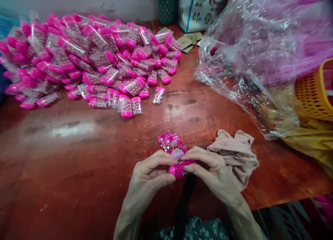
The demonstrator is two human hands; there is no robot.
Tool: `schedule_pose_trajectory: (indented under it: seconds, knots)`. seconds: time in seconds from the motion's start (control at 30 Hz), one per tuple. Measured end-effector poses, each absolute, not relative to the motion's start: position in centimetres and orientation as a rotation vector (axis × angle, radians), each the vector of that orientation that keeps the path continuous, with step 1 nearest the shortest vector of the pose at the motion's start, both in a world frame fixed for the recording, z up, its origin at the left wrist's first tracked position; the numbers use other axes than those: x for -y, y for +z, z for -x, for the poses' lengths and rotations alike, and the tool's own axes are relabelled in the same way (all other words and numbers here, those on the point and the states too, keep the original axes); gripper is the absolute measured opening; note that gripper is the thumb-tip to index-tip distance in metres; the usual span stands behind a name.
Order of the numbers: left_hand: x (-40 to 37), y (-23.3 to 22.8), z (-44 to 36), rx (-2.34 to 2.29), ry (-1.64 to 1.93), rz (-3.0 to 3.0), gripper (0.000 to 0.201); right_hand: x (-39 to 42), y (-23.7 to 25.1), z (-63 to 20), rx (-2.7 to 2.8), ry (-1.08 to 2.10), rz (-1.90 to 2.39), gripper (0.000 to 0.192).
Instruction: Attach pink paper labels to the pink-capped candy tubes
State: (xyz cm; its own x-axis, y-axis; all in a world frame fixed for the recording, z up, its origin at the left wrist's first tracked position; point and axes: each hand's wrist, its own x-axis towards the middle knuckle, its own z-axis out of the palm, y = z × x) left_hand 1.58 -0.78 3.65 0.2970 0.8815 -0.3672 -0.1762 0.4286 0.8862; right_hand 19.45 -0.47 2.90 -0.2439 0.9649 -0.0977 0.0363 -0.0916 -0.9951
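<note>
Sprawling across the table (78, 156) from nine o'clock up toward twelve, the pile (85, 56) of pink-capped, bead-filled tubes in clear sleeves lies well apart from the hands, its nearest strays thinning out toward the centre. At six o'clock, near the table's front edge, the left hand (151, 174) curls its fingers together, thumb and fingertips pinched on the left side of a single tube (178, 170), whose pink cap shows between the two hands. A pink label (173, 144) sticks up from the tube toward twelve, held just above the wood. The right hand (208, 170) meets the left from the other side, its fingers closed on the same tube and on the label's lower edge. Just beside that hand, at four o'clock, a cloth (236, 156) lies bunched. From one to three o'clock a crumpled plastic bag (260, 59) spreads over the table, with a yellow basket (314, 91) behind it. The grip looks small and fingertip-only, so the smooth cap could slip out and roll off the near edge; a loose pinch might also let the label sit crooked or crease.
</note>
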Motion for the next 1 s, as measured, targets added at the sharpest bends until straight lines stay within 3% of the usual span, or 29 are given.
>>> schedule_pose_trajectory:
  seconds: [0.23,0.6,1.0]
  knots:
    - [1.4,3.6,-2.3,-1.074,0.979,-0.94,0.016,0.6,2.8,-19.4,1.383,1.455,1.145,0.014]
    - [2.3,1.9,-3.7,-1.164,1.139,-0.923,0.03,1.0,2.8,-17.9,1.317,1.399,1.238,0.014]
    - [0.7,1.3,-2.9,-1.305,1.366,-0.662,0.011,2.3,2.3,-16.3,1.313,1.538,1.474,0.019]
